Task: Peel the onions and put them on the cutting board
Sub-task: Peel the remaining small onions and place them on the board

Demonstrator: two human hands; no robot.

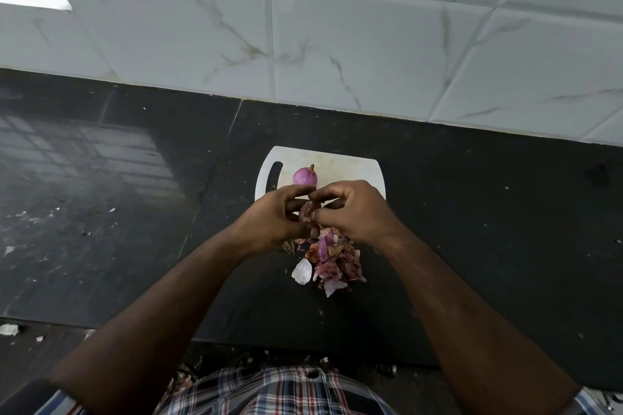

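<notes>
- While both hands meet above the near edge of the cutting board (350,165), a small, dark-skinned onion (307,211) sits between them, held just over the board's front rim and the counter.
- The left hand (269,217) has its fingers curled round the onion from the left, the thumb lying along its top.
- The right hand (354,209) comes in from the other side with bent fingers, the fingertips pinching at the onion's skin; how much skin is lifted cannot be told, since the fingers hide most of it.
- On the white cutting board, which has a slot handle at its left end, stands one peeled onion (305,176), pinkish-purple and smooth, with a short brown stem tip pointing up. It rests near the handle end, just beyond the knuckles of the left hand and apart from the held onion.
- Nothing else that shows lies on the board; its near part is hidden behind the hands.
- On the black countertop (472,212), just in front of the board and below the wrists, lies a heap of onion peels (332,263): dry brown flakes mixed with purple and whitish pieces, one pale piece at the heap's left edge.
- Small scraps are scattered across the counter to the left.
- Behind the counter rises a wall of white marbled tiles (337,44).
- A checked shirt (279,391) shows at the bottom edge.
</notes>
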